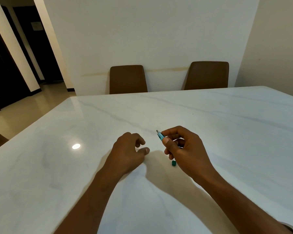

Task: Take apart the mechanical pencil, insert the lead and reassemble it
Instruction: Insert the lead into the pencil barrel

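Observation:
My right hand (184,149) grips a teal mechanical pencil (160,135), its metal end pointing up and to the left; most of the barrel is hidden in my fingers. A small green cap (173,163) lies on the white marble table (227,132) just below that hand. My left hand (130,151) rests on the table to the left of the pencil, fingers curled loosely with the thumb out. Whether it pinches a lead is too small to tell.
Two brown chairs, one on the left (127,79) and one on the right (207,75), stand against the far table edge by the wall. A doorway and floor lie at the left. A lamp reflection (76,146) glares on the tabletop.

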The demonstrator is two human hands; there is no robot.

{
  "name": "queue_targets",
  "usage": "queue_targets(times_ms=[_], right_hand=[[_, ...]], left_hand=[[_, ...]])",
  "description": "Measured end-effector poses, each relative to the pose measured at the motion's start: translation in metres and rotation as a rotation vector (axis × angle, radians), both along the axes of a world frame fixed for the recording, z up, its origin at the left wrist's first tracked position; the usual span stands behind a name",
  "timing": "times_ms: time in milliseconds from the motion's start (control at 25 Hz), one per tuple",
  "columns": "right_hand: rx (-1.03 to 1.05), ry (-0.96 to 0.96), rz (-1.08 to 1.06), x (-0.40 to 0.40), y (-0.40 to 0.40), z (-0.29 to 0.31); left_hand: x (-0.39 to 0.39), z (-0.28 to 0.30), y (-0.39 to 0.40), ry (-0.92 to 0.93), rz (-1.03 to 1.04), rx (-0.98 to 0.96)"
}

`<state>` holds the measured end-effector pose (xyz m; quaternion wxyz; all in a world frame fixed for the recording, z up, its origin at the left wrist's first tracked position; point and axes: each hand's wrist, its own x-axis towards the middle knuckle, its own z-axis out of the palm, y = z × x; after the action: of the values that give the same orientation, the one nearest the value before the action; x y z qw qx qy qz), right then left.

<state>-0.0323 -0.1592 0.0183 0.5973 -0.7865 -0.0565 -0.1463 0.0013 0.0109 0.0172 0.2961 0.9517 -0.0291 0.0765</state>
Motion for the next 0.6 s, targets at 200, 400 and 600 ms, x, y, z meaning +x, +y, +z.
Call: queue_targets(times_ms=[200, 400, 600], right_hand=[[-0.022, 0.008, -0.004, 0.001, -0.001, -0.001], [-0.026, 0.029, 0.012, 0.001, -0.001, -0.001], [-0.056, 0.047, 0.025, 0.000, 0.000, 0.000]], left_hand=[[0.001, -0.004, -0.002, 0.217, -0.127, 0.217], [0.001, -0.002, -0.003, 0.082, -0.130, 0.008], [-0.006, 0.012, -0.007, 0.032, -0.196, -0.877]])
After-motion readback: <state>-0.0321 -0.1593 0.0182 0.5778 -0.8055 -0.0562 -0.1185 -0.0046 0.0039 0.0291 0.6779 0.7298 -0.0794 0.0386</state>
